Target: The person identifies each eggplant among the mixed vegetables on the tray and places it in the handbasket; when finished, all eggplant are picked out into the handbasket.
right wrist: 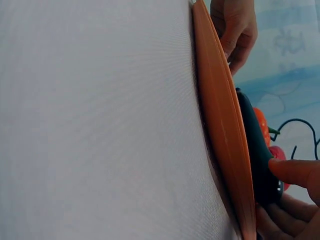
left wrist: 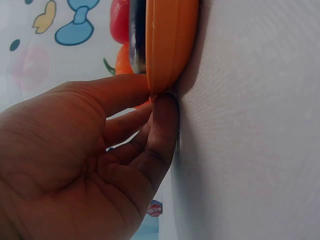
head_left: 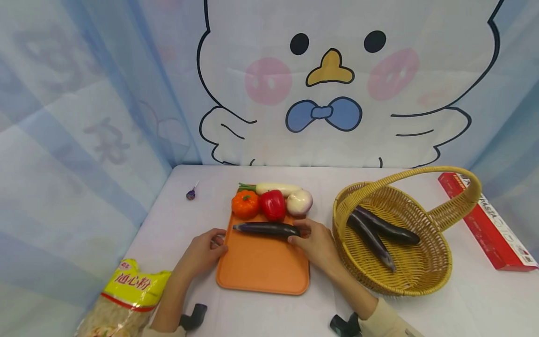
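Observation:
An orange tray [head_left: 263, 269] lies on the white table, with a dark purple eggplant [head_left: 263, 229] set crosswise on it. My left hand [head_left: 204, 253] pinches the tray's left rim between thumb and fingers; the left wrist view shows the fingertips at the edge. At the right side, my right hand [head_left: 316, 244] holds the thick end of the eggplant, thumb on the near side. Behind the eggplant, at the tray's far end, sit an orange pumpkin-shaped vegetable [head_left: 245, 204], a red bell pepper [head_left: 273, 205], a white-purple turnip [head_left: 299, 202] and a white radish [head_left: 275, 188].
To the right stands a yellow wicker basket [head_left: 435, 276] with a tall handle, holding two more eggplants [head_left: 372, 243]. Beyond it lies a red pasta box [head_left: 484, 224]. A bag of noodles [head_left: 130, 299] is at front left, and a small lollipop [head_left: 191, 194] at back left.

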{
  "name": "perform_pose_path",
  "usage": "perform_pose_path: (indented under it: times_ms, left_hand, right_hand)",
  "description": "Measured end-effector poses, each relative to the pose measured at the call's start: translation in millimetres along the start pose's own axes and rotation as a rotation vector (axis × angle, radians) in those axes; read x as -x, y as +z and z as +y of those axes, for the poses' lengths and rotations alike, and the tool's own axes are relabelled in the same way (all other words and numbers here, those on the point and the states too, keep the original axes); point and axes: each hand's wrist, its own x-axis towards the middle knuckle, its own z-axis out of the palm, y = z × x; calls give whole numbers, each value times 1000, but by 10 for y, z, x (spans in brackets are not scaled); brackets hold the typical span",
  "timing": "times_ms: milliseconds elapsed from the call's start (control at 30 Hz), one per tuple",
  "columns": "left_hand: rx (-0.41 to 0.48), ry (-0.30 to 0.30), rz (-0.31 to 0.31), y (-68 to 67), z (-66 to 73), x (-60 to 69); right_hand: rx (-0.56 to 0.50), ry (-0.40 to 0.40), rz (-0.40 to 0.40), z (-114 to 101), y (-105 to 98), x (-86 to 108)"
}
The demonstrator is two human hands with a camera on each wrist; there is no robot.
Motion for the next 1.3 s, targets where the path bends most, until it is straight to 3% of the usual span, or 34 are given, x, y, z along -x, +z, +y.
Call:
perform_pose_path:
  times_ms: [700, 1300]
  left_hand:
    - [10, 5, 11, -10, 3, 8]
    - [9, 5, 8, -6, -2, -4]
  right_hand:
    - [-64, 15, 12, -34, -6, 26]
    - [-247, -37, 27, -178, -144, 128]
